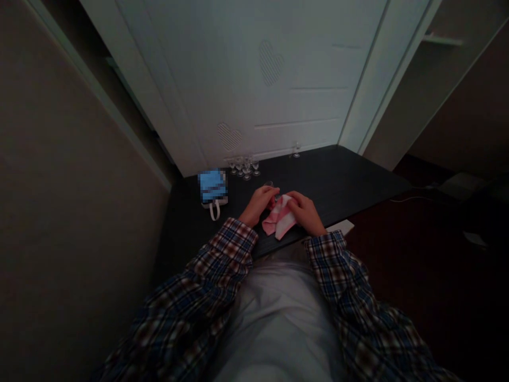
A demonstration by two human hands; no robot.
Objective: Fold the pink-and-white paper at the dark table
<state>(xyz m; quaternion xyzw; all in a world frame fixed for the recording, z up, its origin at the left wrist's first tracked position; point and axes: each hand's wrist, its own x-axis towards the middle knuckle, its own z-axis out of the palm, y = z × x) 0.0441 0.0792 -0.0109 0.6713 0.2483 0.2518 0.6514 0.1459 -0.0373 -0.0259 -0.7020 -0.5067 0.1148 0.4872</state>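
Note:
My left hand (261, 203) is closed around a small clear glass (269, 184), whose rim shows above the fingers. Beside it my right hand (305, 210) grips a pink and white cloth (281, 218). The cloth hangs down between both hands and reaches up against the glass; how far it wraps the glass is hidden by the fingers. Both hands are over the near part of a dark table (318, 175). Behind my left hand several small stemmed glasses (246, 167) stand in a cluster. One more stemmed glass (296, 150) stands apart, farther right.
A blue and white box or bag with a white strap (214, 210), its face blurred out, is at the table's left. A white panel with heart patterns (271, 62) rises behind the table. A white flat object (341, 227) lies by the front edge, right of my right hand.

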